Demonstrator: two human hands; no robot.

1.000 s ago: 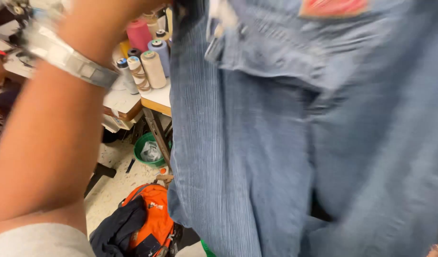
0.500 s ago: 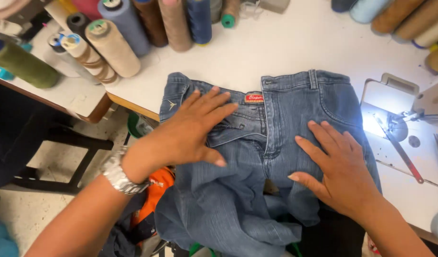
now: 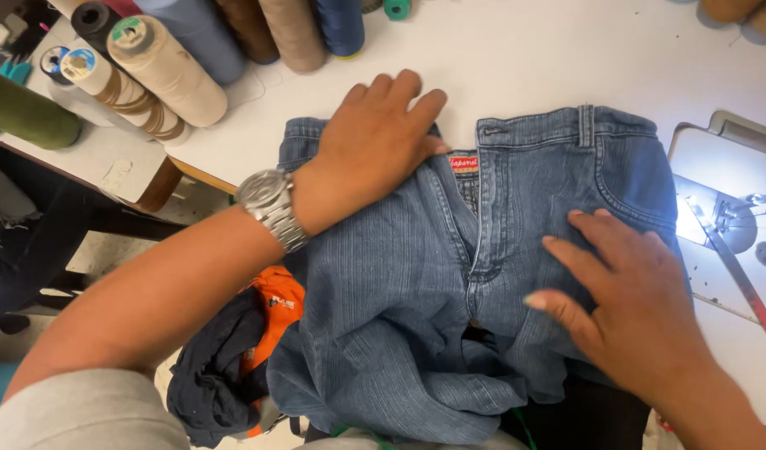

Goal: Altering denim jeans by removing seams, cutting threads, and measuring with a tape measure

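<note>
A pair of blue striped denim jeans (image 3: pixel 399 283) lies waistband-up on the white table (image 3: pixel 516 58), its legs spilling over the near edge. My left hand (image 3: pixel 374 142), with a silver wristwatch (image 3: pixel 270 208) on the wrist, presses flat on the left side of the waistband. My right hand (image 3: pixel 624 292) rests palm-down with fingers spread on the right front panel, near the fly. A small red label (image 3: pixel 464 163) shows inside the waistband between the two hands. Neither hand grips the cloth.
Several large thread cones (image 3: pixel 162 67) in beige, blue, brown and green lie along the table's far left. A lit sewing machine bed (image 3: pixel 724 225) sits at the right. Below the table edge lie an orange and dark bag (image 3: pixel 249 350) and a dark chair frame (image 3: pixel 91 225).
A second ago the jeans hung up in front of me; they now lie on the table. Since half a second ago my left hand slid up to the waistband and the view moved closer.
</note>
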